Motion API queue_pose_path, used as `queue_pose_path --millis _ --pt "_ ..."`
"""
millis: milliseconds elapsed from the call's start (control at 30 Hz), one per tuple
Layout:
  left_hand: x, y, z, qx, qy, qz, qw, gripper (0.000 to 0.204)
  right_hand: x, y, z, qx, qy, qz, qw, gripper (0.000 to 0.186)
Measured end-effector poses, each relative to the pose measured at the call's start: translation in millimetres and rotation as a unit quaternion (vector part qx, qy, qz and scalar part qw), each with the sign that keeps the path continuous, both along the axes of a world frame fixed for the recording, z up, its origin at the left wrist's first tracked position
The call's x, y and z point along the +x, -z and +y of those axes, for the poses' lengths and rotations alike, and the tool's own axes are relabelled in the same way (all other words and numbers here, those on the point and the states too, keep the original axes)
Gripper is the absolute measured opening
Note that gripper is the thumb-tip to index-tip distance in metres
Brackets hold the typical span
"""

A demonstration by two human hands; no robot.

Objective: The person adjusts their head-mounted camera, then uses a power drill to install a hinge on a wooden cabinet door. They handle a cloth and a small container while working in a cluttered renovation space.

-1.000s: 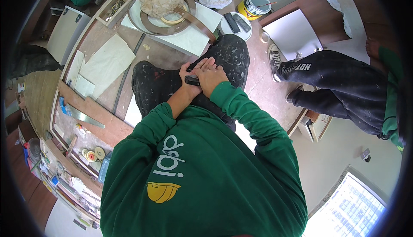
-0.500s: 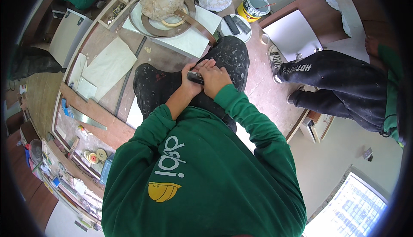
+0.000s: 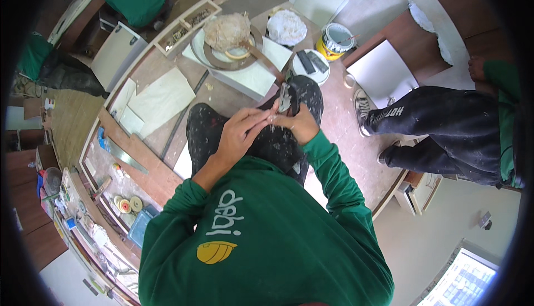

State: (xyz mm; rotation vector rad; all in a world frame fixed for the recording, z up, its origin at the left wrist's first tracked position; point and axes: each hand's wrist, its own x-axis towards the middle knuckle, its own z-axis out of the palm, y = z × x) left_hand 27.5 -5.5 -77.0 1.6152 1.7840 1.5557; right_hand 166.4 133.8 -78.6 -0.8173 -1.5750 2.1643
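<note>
Dark object [image 3: 286, 99] moved from between palms to right hand [image 3: 302, 125], now tilted up near right knee. Left hand [image 3: 243, 131] no longer cupped under it, fingers straightened. View shifted; second green shirt [image 3: 34, 56] appeared.

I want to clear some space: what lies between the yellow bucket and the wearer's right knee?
In the head view, a round white disc bearing two dark bars lies between the yellow bucket and right knee.

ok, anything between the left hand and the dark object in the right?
Nothing visible: the left hand is close beside the dark object, which the right hand holds. Can't tell if the left touches it.
</note>
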Motion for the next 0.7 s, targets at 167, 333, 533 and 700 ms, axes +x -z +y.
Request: queue_pose_path --millis 167,333,533,700 --pt "-19 3 -12 0.039 0.0 0.15 0.988 0.03 -12 0 -2 -0.057 -0.065 -0.016 0.996 0.022" --pt "-35 17 -26 0.013 0.013 0.187 0.982 0.024 -27 20 -3 -0.073 -0.125 -0.082 0.986 0.024" --pt "-48 36 -46 0.009 -0.061 0.116 0.991 0.016 -59 18 -6 -0.069 -0.211 -0.114 0.968 0.025" --pt "-45 75 -52 -0.016 -0.219 -0.334 0.917 0.011 -124 -7 36 0.262 -0.199 -0.186 0.926 0.03"
